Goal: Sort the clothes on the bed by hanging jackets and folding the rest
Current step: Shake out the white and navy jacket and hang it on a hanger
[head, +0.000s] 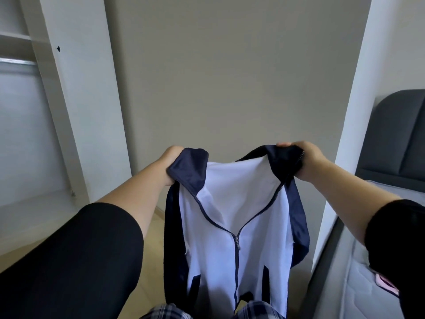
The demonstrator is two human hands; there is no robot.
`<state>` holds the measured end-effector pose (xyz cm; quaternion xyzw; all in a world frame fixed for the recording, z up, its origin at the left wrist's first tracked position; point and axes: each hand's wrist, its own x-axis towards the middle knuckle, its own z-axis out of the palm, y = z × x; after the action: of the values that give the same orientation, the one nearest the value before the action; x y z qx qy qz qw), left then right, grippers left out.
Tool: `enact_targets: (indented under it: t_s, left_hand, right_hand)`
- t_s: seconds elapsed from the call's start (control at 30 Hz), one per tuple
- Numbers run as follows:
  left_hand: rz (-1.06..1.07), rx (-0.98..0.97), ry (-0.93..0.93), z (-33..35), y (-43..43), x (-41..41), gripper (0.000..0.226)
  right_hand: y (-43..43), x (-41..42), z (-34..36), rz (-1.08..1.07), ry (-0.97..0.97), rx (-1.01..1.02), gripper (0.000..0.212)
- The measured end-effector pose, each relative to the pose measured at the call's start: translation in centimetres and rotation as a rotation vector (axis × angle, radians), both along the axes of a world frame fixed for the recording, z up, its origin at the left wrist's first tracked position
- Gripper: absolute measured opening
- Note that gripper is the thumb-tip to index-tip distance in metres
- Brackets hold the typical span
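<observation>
Wall [230, 77] of plain grey plaster is seen straight ahead, framed between two white uprights. To the left, a tall white wardrobe [76, 100] is stood open, its front edge slanting down to the floor; a metal hanging rail [16, 62] is fixed across its upper part beneath a shelf. To the right, a white pillar [354, 111] is seen, and past its edge a bed with a dark grey padded headboard [400, 134] is partly shown. A strip of pale wooden floor [151, 238] is left between the wardrobe's foot and the pillar.

A white zip-front jacket with navy collar and side panels [230, 215] is held up in mid-air within that gap, facing the wall and well apart from the wardrobe edge. Its right side hangs near the pillar, though contact cannot be judged. The collar is spread wide, the zip is undone to chest height and closed below, and the hem is dropped towards blue plaid trousers [165, 311] at the bottom edge of the view.

The left grip [171, 164], a bare hand with a black sleeve behind it, is closed round one navy collar end. The right grip [303, 160] is clamped on the other end, fingertips [284, 144] folded over the top edge. A small metal zip pull [236, 244] is seen hanging at the centre.
</observation>
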<state>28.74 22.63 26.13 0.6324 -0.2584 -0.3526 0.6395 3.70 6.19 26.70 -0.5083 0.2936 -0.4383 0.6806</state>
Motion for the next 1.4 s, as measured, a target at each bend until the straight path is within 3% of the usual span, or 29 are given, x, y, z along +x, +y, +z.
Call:
enact_targets:
  t_s: [0.07,0.13,0.2,0.23,0.33,0.47,0.87,1.03,1.13,1.2,1.3,1.4]
  left_hand:
    - [-0.157,0.064,-0.044,0.2,-0.1,-0.3,0.043]
    - [-0.299,0.138,-0.201,0.6,-0.3,-1.1,0.055]
    - [-0.303,0.182,-0.42,0.9,-1.0,-2.4,0.031]
    - [-0.27,0.166,-0.517,1.1,-1.7,-3.2,0.038]
    - [-0.159,0.007,-0.672,2.7,-3.7,-6.2,0.06]
    - [-0.093,-0.239,-0.766,7.7,-4.8,-11.5,0.052]
    - [0.114,-0.641,-1.155,25.4,1.1,-24.3,0.05]
    - [0.196,-0.783,-1.126,28.7,2.1,-28.1,0.074]
    - [0.221,-0.735,-1.104,27.7,1.0,-29.6,0.075]
    - [0.213,-0.654,-1.104,25.7,-0.6,-30.2,0.056]
    - [0.128,-0.474,-1.071,20.6,-3.9,-31.1,0.016]
    - [0.075,-0.326,-1.035,13.5,-8.0,-32.2,0.016]
  right_hand:
    - [-0.2,-0.1,0.2,0.065,-0.069,0.049,0.025]
    - [-0.3,-0.1,0.2,0.068,-0.002,0.002,0.016]
    - [-0.3,-0.2,0.1,-0.043,0.098,-0.1,0.03]
    - [-0.1,-0.1,0.0,-0.114,0.152,-0.162,0.038]
    - [1.3,-0.8,1.1,-0.316,0.283,-0.365,0.048]
    - [3.7,-3.7,5.3,-0.471,0.413,-0.703,0.048]
    - [12.6,-17.9,22.1,-0.989,0.357,-1.216,0.044]
    - [15.3,-22.7,25.1,-1.226,0.2,-1.28,0.05]
    - [14.9,-24.6,24.5,-1.275,0.222,-1.23,0.058]
    - [13.4,-25.8,22.9,-1.267,0.343,-1.165,0.066]
    - [10.0,-27.5,18.8,-1.229,0.691,-1.062,0.066]
    - [6.2,-29.5,12.5,-1.171,0.962,-0.943,0.041]
